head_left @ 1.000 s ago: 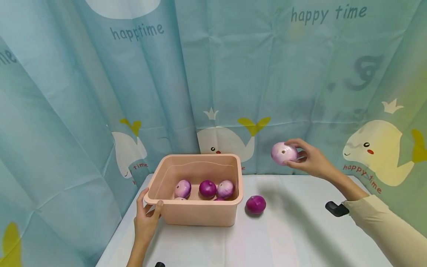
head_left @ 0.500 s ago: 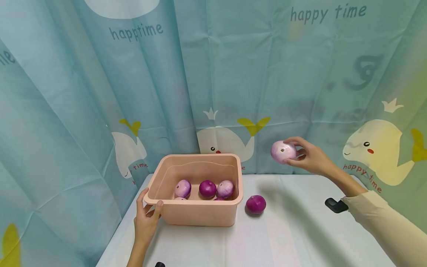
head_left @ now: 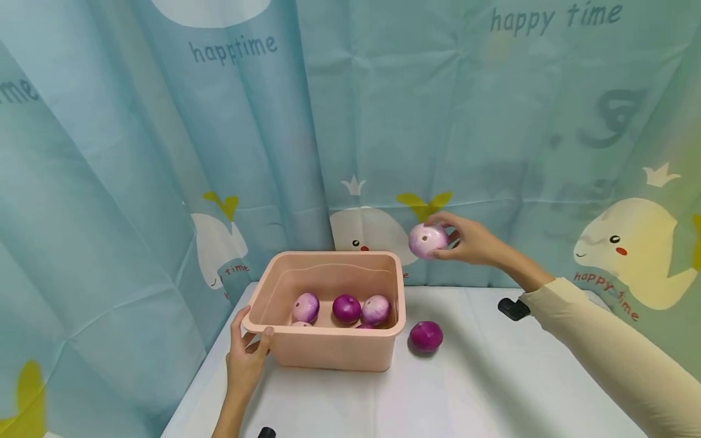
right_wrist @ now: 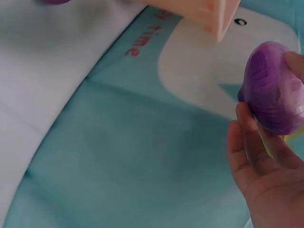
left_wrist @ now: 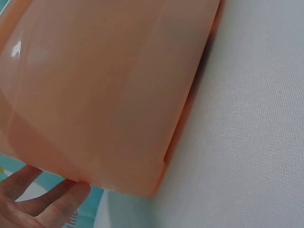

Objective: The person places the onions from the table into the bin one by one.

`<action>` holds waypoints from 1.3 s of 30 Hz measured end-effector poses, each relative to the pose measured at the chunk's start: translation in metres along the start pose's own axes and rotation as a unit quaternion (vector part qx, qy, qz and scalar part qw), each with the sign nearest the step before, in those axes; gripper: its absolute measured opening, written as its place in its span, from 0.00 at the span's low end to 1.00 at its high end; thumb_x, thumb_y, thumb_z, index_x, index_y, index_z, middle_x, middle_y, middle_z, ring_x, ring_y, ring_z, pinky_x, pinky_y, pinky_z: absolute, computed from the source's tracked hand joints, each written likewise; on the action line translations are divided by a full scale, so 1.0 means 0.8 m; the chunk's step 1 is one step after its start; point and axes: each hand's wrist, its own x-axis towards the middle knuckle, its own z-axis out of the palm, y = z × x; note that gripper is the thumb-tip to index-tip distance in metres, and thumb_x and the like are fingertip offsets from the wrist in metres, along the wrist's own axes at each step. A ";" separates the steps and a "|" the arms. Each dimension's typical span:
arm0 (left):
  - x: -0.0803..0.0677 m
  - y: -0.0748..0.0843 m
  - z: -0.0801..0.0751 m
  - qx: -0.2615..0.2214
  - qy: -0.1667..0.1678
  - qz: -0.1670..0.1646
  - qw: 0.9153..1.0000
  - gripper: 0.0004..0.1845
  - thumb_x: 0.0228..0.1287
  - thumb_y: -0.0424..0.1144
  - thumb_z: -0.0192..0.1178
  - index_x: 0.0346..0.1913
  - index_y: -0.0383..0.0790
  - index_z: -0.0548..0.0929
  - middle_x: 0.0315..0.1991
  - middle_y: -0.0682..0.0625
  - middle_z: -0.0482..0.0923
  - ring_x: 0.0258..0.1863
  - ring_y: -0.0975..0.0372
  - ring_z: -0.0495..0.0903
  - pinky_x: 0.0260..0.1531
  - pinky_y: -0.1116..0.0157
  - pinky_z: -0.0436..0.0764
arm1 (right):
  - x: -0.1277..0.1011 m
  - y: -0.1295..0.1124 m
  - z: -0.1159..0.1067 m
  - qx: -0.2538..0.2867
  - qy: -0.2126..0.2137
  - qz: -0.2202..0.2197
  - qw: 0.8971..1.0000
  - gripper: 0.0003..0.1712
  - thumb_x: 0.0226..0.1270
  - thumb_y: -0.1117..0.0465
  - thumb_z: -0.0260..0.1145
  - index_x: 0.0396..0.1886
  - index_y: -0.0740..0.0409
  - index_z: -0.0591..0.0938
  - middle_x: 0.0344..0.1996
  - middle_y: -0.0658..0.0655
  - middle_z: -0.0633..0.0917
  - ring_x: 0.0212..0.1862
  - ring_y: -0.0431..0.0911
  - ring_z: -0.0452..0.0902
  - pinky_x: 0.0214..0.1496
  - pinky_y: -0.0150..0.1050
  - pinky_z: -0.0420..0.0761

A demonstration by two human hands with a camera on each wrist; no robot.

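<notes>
In the head view my right hand (head_left: 472, 242) holds a pale purple onion (head_left: 428, 241) in the air, right of the pink plastic bin (head_left: 334, 350) and above its rim. Thumb and fingertips pinch this onion (right_wrist: 271, 90) in the right wrist view. My left hand (head_left: 246, 359) grips the bin's front left corner, thumb over the rim and fingers along the side. The left wrist view shows those fingers against the bin wall (left_wrist: 104, 104). Inside lie several onions, among them a dark purple onion (head_left: 347, 309) and a lighter onion (head_left: 376, 310); the front wall partly hides some.
Another dark purple onion (head_left: 426, 336) rests on the white table (head_left: 438, 395), just right of the bin. A blue curtain (head_left: 383, 121) with printed whales hangs close behind the table and along its left side. A black device (head_left: 513, 309) sits at the right wrist.
My right hand has carried the pale onion left and slightly up, nearer the bin. The left hand keeps its hold on the bin's corner. The head view has shifted a little.
</notes>
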 end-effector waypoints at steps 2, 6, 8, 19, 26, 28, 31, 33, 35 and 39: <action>0.000 -0.001 -0.001 0.000 0.002 0.004 1.000 0.37 0.74 0.43 0.63 0.80 0.59 0.57 0.75 0.35 0.64 0.53 0.36 0.83 0.42 0.63 0.87 | 0.016 -0.009 0.007 -0.002 -0.014 -0.002 1.000 0.34 0.57 0.59 0.81 0.62 0.48 0.78 0.55 0.61 0.82 0.43 0.50 0.87 0.46 0.50 0.86; 0.001 -0.003 -0.001 0.001 0.006 0.012 1.000 0.38 0.73 0.42 0.64 0.79 0.59 0.58 0.73 0.34 0.67 0.52 0.36 0.83 0.42 0.62 0.87 | 0.046 -0.029 0.027 0.003 -0.045 -0.011 0.999 0.34 0.57 0.59 0.81 0.62 0.47 0.77 0.55 0.62 0.82 0.43 0.50 0.87 0.46 0.49 0.87; 0.001 -0.004 -0.001 0.002 0.009 0.015 1.000 0.37 0.73 0.41 0.64 0.79 0.58 0.59 0.73 0.34 0.67 0.52 0.36 0.83 0.41 0.63 0.87 | 0.060 -0.039 0.039 0.015 -0.058 -0.024 0.998 0.33 0.57 0.60 0.81 0.62 0.48 0.76 0.54 0.63 0.83 0.42 0.50 0.87 0.46 0.48 0.87; 0.003 -0.006 -0.001 0.008 0.013 0.022 1.000 0.38 0.73 0.41 0.65 0.79 0.58 0.59 0.73 0.34 0.67 0.51 0.35 0.83 0.39 0.64 0.87 | 0.116 -0.082 0.107 0.033 -0.097 -0.076 0.992 0.33 0.54 0.59 0.82 0.59 0.50 0.77 0.53 0.59 0.82 0.49 0.51 0.81 0.49 0.42 0.85; 0.003 -0.009 -0.001 0.007 0.010 0.013 1.000 0.38 0.73 0.42 0.65 0.79 0.59 0.58 0.75 0.36 0.64 0.53 0.35 0.83 0.41 0.61 0.88 | 0.133 -0.098 0.140 0.024 -0.107 -0.099 0.989 0.32 0.53 0.57 0.82 0.57 0.52 0.78 0.52 0.56 0.83 0.51 0.49 0.79 0.52 0.43 0.82; 0.002 -0.009 -0.002 0.009 0.010 0.012 1.000 0.38 0.73 0.43 0.65 0.79 0.60 0.58 0.75 0.36 0.64 0.53 0.35 0.83 0.41 0.59 0.88 | 0.136 -0.103 0.147 0.033 -0.111 -0.101 0.988 0.33 0.53 0.57 0.82 0.57 0.52 0.77 0.51 0.56 0.82 0.50 0.50 0.79 0.53 0.44 0.81; 0.002 -0.008 -0.002 0.011 0.011 0.012 1.000 0.37 0.73 0.43 0.64 0.79 0.60 0.58 0.75 0.36 0.65 0.53 0.36 0.83 0.41 0.60 0.88 | 0.138 -0.108 0.157 0.048 -0.120 -0.101 0.987 0.33 0.53 0.57 0.83 0.57 0.52 0.77 0.51 0.57 0.81 0.50 0.50 0.78 0.54 0.43 0.81; 0.001 -0.007 -0.002 0.009 0.012 0.012 1.000 0.37 0.73 0.43 0.64 0.79 0.59 0.59 0.74 0.36 0.65 0.53 0.36 0.83 0.40 0.62 0.88 | 0.138 -0.111 0.161 0.052 -0.127 -0.093 0.986 0.33 0.53 0.57 0.83 0.57 0.51 0.77 0.51 0.57 0.80 0.51 0.50 0.77 0.53 0.41 0.81; 0.001 -0.005 -0.002 0.006 0.012 0.014 1.000 0.37 0.73 0.42 0.64 0.79 0.59 0.59 0.74 0.34 0.66 0.53 0.36 0.83 0.39 0.65 0.87 | 0.139 -0.113 0.165 0.052 -0.133 -0.086 0.986 0.33 0.53 0.57 0.83 0.57 0.50 0.77 0.51 0.57 0.80 0.51 0.50 0.77 0.51 0.40 0.81; 0.000 -0.002 -0.002 0.001 0.012 0.015 1.000 0.37 0.73 0.41 0.64 0.79 0.57 0.59 0.73 0.32 0.67 0.52 0.36 0.83 0.38 0.67 0.87 | 0.137 -0.115 0.169 0.055 -0.141 -0.079 0.985 0.33 0.54 0.58 0.83 0.58 0.49 0.77 0.50 0.58 0.79 0.51 0.52 0.77 0.50 0.39 0.82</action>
